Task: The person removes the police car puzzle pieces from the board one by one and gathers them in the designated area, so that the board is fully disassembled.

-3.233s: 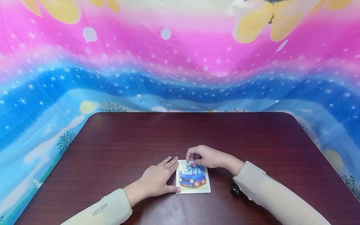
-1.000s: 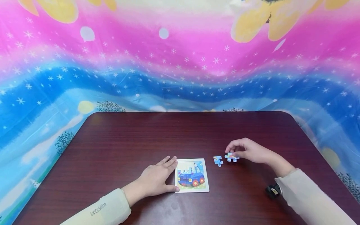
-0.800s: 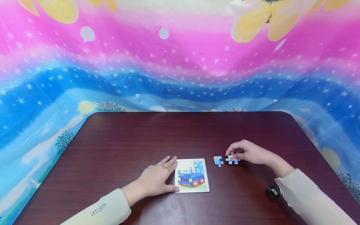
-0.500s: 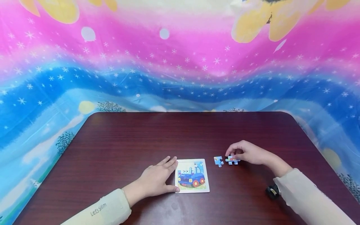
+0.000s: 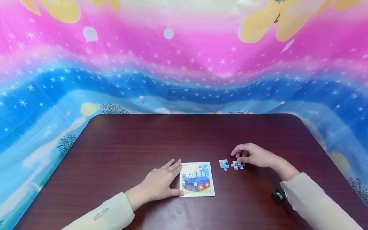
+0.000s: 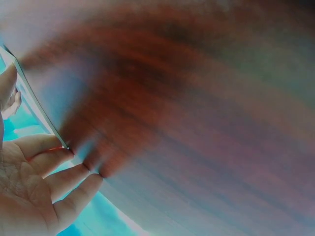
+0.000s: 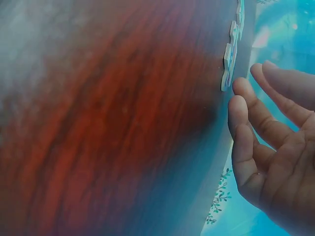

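Resting along the left border of a white-framed jigsaw puzzle tray (image 5: 212,188), the left hand (image 5: 155,184) has its fingers spread, thumb at the tray's lower left corner and fingertips at the upper left one. How firmly they press cannot be told. The tray lies flat on the dark wood-grain table (image 5: 161,137), its picture a blue car with eyes and red wheels. A pale patch shows at the picture's upper left; its detail is too small to read.

Just right of the tray lie two jigsaw pieces. The light-blue piece (image 5: 223,164) is in plain view, while the multicoloured piece (image 5: 237,165) is partly covered along its top by the right hand (image 5: 254,156). Whether the two pieces touch is hard to make out. The right hand's fingers are loosely bent and apart, pinching nothing; the right wrist view shows the tips just beside the pieces, but those appear edge-on, so their printed faces are hidden.

In the left wrist view the tray is a thin strip cut off by the frame, and the tabletop is blurred. A black device (image 5: 278,195) is partly hidden by the right sleeve (image 5: 319,198). Lettering on the left sleeve (image 5: 115,214) is blurred.
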Motion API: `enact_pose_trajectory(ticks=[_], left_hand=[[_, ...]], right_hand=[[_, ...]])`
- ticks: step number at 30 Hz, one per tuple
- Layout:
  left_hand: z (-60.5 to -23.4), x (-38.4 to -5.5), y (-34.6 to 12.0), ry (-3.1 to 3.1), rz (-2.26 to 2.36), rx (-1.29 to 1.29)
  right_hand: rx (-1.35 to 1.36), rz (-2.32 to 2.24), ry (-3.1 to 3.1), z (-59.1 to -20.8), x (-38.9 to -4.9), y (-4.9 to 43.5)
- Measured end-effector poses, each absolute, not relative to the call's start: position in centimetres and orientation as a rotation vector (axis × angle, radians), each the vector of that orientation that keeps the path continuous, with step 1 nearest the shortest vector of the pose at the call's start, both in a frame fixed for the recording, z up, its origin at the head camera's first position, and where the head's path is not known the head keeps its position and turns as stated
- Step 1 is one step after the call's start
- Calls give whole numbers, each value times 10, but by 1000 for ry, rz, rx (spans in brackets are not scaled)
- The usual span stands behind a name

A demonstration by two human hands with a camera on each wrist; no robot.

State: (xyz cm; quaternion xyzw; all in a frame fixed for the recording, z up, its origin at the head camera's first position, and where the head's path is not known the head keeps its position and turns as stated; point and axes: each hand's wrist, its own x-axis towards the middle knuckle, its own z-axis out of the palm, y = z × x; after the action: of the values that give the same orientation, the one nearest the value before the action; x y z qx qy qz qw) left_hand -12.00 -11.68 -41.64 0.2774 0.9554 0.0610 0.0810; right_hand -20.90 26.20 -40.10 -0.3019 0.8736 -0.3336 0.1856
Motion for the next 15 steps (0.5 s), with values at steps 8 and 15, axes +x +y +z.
enact_pose_trajectory(ticks=[8,15], left_hand=[[-418,-121,-117,2863,172,838],[-419,-121,-117,2859,180,827]], right_hand=[[-871,-963,2444,-397,-209,254],[-912,-960,2404,-395,-210,231]])
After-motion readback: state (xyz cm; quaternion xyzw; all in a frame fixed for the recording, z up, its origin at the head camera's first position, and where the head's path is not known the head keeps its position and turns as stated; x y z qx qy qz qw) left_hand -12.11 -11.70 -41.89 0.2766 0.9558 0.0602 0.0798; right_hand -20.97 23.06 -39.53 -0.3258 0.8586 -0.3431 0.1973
